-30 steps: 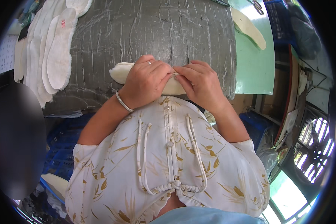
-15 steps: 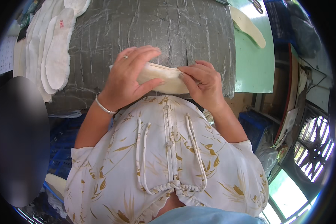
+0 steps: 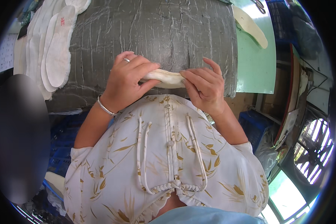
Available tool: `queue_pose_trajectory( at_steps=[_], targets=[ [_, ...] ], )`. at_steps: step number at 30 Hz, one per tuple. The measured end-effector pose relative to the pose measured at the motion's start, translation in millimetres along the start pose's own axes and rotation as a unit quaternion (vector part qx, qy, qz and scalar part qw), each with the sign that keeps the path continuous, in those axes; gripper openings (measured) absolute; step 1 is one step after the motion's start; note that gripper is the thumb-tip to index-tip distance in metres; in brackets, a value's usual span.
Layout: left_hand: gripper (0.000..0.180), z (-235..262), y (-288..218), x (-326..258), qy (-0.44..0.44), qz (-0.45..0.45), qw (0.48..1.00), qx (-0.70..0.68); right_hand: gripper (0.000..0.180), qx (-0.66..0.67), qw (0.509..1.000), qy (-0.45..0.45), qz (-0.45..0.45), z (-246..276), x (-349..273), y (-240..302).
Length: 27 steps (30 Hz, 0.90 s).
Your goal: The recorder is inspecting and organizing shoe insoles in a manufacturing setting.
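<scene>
A cream-white fleecy insole (image 3: 167, 80) is held edge-on between my two hands, just over the near edge of the wrapped work surface. My left hand (image 3: 130, 74), with a ring and a bangle at the wrist, pinches its left end between thumb and fingers. At the other end, my right hand (image 3: 205, 84) grips the edge between thumb and forefinger, its little finger raised. My fingers hide both ends of the insole. To the left lies an overlapping row of white fleecy insoles (image 3: 58, 52), the front one bearing a red mark.
The work surface (image 3: 149, 30) is wrapped in wrinkled dark grey plastic. On the green board (image 3: 255, 71) at right lie a pale insole-shaped piece (image 3: 250, 26) and scissors (image 3: 259, 6). Blue crates (image 3: 254, 125) stand low on the right, others low on the left. A fan (image 3: 313, 149) stands far right.
My left thumb and fingers have closed onto the insole's left end, where they were spread before. The insole has turned more edge-on, and my right hand has shifted slightly down and right.
</scene>
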<state>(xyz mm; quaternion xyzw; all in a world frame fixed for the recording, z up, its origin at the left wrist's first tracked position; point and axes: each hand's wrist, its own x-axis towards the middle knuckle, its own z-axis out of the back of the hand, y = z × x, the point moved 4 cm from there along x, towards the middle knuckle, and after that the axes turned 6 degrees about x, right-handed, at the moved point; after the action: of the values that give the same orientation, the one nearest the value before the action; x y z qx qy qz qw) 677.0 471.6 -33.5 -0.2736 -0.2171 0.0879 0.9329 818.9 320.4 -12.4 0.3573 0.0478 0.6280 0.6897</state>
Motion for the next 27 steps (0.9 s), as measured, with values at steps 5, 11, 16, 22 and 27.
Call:
queue_pose_trajectory(
  at_steps=[5,11,16,22,27],
  targets=[
    [0.025,-2.0,-0.3,-1.6,-0.006,0.002,1.0,0.008,0.017,0.033,0.998,0.024,-0.048,0.6,2.1,-1.0],
    [0.021,0.5,-3.8,0.3,-0.024,-0.01,0.999,0.022,0.027,0.068,0.991,0.09,-0.069,0.2,13.8,0.6],
    [0.029,4.1,-2.0,-1.9,0.003,-0.012,1.0,0.02,0.01,0.013,0.998,0.054,0.016,-9.6,14.8,4.6],
    [0.033,12.5,36.7,-20.9,-0.037,0.073,0.995,-0.062,0.012,-0.075,0.996,0.041,0.039,-8.4,12.1,-0.2],
    [0.033,-2.2,39.8,-25.9,-0.002,0.092,0.99,-0.108,0.013,-0.081,0.994,0.065,0.038,-13.4,16.6,0.2]
  ],
)
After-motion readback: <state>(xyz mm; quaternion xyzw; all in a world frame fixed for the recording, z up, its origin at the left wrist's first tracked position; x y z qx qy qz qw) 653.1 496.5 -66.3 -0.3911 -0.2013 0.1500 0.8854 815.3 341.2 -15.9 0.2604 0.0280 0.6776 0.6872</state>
